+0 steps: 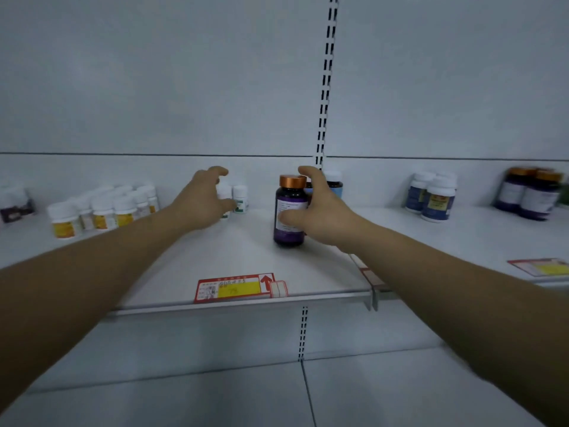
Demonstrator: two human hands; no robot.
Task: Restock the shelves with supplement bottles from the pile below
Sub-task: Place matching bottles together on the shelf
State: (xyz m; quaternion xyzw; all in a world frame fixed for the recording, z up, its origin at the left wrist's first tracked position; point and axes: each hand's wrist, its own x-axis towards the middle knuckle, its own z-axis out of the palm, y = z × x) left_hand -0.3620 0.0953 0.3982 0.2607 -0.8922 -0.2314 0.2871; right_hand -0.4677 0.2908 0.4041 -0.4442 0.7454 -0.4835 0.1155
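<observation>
Red-and-yellow price tag [235,288], print illegible, marks the shelf's [308,266] front edge. Right hand [320,211] grips a copper-capped purple bottle [289,211] standing mid-shelf; left hand [203,198], fingers spread, reaches small white bottles [240,198] near the back edge.

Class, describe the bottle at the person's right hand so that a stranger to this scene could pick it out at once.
Find the slotted black upright running down the white back wall. At its foot, on the shelf, the right hand curls round a dark purple bottle. Its copper cap and taller body separate it from the small white-capped bottles to its left.
</observation>
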